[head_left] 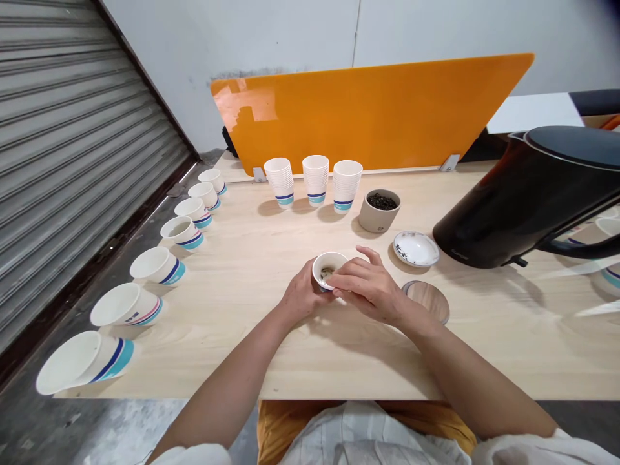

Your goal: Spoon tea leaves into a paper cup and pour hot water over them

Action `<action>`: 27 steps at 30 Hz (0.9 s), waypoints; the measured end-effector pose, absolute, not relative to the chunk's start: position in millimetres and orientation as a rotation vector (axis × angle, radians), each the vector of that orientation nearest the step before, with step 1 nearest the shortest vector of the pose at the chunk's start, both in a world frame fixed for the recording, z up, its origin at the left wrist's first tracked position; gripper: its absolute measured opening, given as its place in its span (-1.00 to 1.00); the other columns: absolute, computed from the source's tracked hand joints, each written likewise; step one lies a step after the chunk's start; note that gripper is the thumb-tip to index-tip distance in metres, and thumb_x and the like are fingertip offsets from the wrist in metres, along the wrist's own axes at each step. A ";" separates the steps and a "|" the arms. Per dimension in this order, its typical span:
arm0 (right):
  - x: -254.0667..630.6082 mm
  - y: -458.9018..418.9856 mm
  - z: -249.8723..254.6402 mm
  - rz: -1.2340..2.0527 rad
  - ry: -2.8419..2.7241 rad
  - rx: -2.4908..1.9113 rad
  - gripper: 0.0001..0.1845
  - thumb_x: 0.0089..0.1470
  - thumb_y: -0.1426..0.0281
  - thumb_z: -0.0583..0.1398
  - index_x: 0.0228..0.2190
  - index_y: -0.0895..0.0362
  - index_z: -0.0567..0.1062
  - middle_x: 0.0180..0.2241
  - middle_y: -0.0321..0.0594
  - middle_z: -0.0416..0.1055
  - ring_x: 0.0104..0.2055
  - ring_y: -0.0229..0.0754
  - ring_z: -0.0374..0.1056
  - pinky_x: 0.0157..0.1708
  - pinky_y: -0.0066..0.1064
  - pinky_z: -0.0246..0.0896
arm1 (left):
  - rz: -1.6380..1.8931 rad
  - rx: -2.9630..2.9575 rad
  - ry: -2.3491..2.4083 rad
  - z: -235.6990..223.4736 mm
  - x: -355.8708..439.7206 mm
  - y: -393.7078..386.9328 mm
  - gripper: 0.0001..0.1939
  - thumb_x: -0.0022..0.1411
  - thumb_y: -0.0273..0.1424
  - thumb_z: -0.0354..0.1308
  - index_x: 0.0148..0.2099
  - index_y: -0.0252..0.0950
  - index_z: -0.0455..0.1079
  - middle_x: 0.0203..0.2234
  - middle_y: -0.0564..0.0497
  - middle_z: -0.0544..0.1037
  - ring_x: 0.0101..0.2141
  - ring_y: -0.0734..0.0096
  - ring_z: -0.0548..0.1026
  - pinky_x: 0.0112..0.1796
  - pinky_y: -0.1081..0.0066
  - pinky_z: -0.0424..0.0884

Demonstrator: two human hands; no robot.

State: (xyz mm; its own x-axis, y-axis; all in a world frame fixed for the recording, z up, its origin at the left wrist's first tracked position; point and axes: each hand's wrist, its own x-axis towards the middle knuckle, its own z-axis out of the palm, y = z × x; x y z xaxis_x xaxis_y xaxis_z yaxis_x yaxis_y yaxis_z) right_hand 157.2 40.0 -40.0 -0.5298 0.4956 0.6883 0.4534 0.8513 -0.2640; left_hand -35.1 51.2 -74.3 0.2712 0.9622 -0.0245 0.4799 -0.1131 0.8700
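Observation:
A white paper cup (318,263) stands in front of me, and my left hand (303,296) is wrapped around its left side. Some dark bits, which look like tea leaves, show in its bottom. My right hand (371,287) is over the cup's near right rim, fingers drawn together with the tips at the opening; what they pinch, if anything, is hidden. Behind the right hand are a grey pot (376,218) of dark dried tea leaves and a small white dish (416,249) with dark specks. A round wooden lid (429,301) lies just right of this hand.
Several paper cups (152,265) line the table's left edge. Three stacks of cups (316,177) stand before an orange divider (378,116). A large black kettle (504,206) takes up the right side, with more cups (608,229) partly hidden behind its handle.

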 end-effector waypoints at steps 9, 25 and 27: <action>158.5 40.5 -38.1 0.084 -2.211 -0.663 -0.90 0.26 0.43 0.13 -0.22 0.10 0.46 -0.37 -0.31 0.50 -0.33 -0.30 0.37 0.19 -0.17 -0.09 | 0.715 1.734 1.375 -72.1 -33.8 51.3 -0.19 -0.08 -0.25 0.34 0.24 -0.24 0.21 0.03 -0.06 0.45 0.00 0.16 0.43 -0.03 0.31 0.38; 157.5 40.6 -39.7 0.137 -2.182 -0.663 -0.89 0.25 0.45 0.13 -0.23 0.08 0.48 -0.35 -0.30 0.52 -0.30 -0.31 0.41 0.20 -0.16 -0.12 | 0.730 1.734 1.351 -68.6 -32.9 51.4 -0.21 -0.07 -0.28 0.34 0.22 -0.26 0.23 0.00 -0.05 0.46 -0.03 0.18 0.44 -0.03 0.31 0.38; 157.9 41.2 -39.7 0.095 -2.185 -0.706 -0.88 0.24 0.47 0.14 -0.23 0.08 0.48 -0.34 -0.29 0.52 -0.29 -0.30 0.41 0.20 -0.15 -0.13 | 0.743 1.735 1.332 -70.9 -34.3 52.1 -0.23 -0.06 -0.31 0.33 0.22 -0.24 0.23 0.00 -0.03 0.46 -0.03 0.21 0.44 -0.03 0.33 0.38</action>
